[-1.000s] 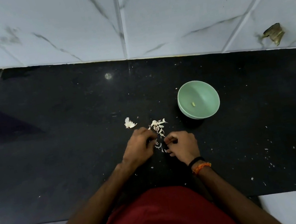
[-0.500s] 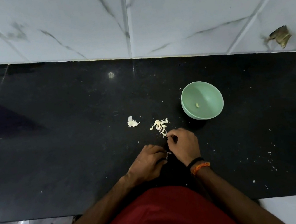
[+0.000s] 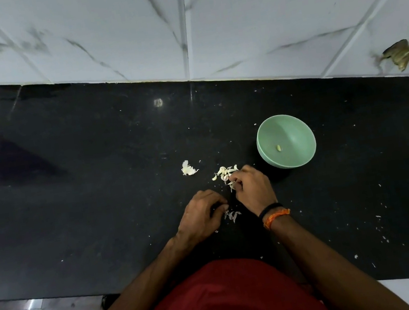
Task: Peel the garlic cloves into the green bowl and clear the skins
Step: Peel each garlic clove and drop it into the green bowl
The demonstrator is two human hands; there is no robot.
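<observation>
So the black worktop has the green bowl sitting toward its right half, closer to the back edge by the tiled wall, with one peeled clove lying in the bottom. The pile of garlic cloves is just left of the bowl, roughly mid-worktop, and a loose bit of skin sits apart further left. The right hand is at the near side of the pile, grip curled with fingertips touching the cloves; looks like it's pinching one, but it's too small to be sure. The left hand is just beside it toward the front edge, fingers curled in, thumb and fingertips closed together right above some peeled skins. Can't tell if anything's actually in that grip. Little white flecks are scattered near the front right corner.
</observation>
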